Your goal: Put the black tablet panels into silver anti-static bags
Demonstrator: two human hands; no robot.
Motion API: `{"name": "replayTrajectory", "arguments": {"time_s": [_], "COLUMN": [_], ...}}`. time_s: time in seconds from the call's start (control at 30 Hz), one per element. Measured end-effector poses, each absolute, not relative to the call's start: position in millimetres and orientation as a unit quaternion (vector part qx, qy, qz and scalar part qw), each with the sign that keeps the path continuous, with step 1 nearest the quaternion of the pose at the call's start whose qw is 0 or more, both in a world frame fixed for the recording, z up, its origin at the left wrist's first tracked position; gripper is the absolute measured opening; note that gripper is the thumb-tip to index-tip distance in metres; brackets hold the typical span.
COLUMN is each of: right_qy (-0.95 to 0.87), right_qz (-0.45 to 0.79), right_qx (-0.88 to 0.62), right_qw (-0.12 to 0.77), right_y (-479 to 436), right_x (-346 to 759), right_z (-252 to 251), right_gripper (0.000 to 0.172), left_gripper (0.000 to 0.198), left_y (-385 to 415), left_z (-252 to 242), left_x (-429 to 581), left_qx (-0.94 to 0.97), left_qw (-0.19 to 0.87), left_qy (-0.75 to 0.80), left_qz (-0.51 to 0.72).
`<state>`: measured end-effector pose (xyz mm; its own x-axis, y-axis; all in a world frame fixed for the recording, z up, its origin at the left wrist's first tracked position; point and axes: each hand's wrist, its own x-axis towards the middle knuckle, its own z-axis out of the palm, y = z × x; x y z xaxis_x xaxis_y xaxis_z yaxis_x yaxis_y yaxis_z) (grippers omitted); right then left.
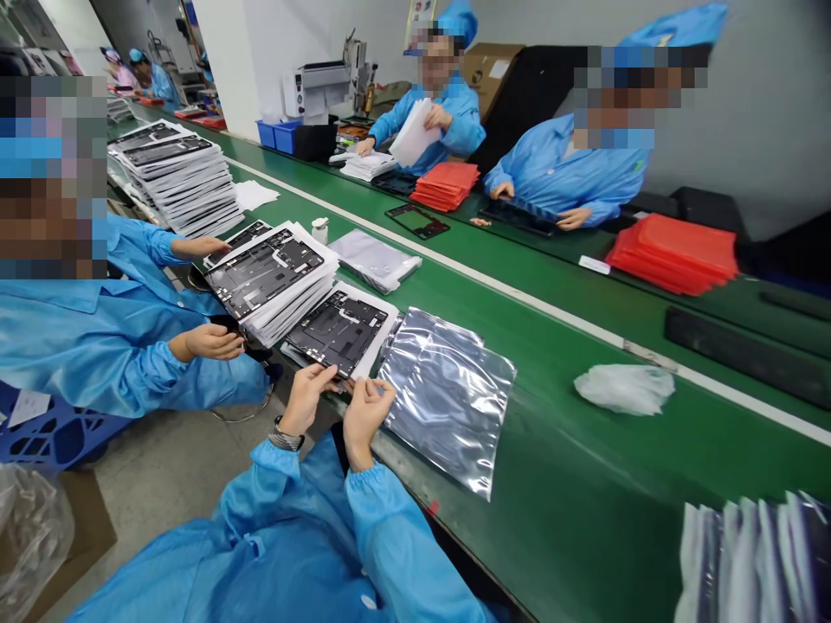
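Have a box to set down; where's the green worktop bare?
Bare green worktop stretches between the silvery bags, crumpled plastic bag and bottom-corner bundle. Crowded: around the left hand and right hand, beside the black device housings.

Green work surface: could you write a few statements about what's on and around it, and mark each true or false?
1. The person's left hand is at the near edge of a black panel. True.
2. The silvery bags lie left of that panel. False: they lie to its right.
3. A crumpled translucent bag lies on this side of the white line. True.
4. The person's right hand is gloved. False: it is bare.
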<state>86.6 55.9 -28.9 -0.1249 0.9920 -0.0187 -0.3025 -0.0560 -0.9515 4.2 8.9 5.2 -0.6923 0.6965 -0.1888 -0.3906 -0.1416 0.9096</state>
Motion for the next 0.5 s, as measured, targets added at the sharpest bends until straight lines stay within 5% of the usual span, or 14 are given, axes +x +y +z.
{"name": "replayTrajectory", "arguments": {"time_s": [0.27, 0.5], "right_qy": [-0.391, -0.316], "right_qz": [0.621, 0.484], "right_qx": [-0.387, -0.492], "right_qw": [0.558, 0.651], "right_y": [68.0, 55.6], "right_x": [116.8, 233.2], "right_z": [-18.5, -14.3], "right_gripper": [0.025, 0.020], "left_gripper": [0.031, 0.033], "left_y": [30.2, 33.1], "left_z": [15.3, 30.4], "left_x": [60.1, 157.8], "left_qx": [0.194, 0.234], "left_qw": [0.351, 0.462], "left_qy": [0.550, 0.510], "left_qz": [0.732, 0.687]}}
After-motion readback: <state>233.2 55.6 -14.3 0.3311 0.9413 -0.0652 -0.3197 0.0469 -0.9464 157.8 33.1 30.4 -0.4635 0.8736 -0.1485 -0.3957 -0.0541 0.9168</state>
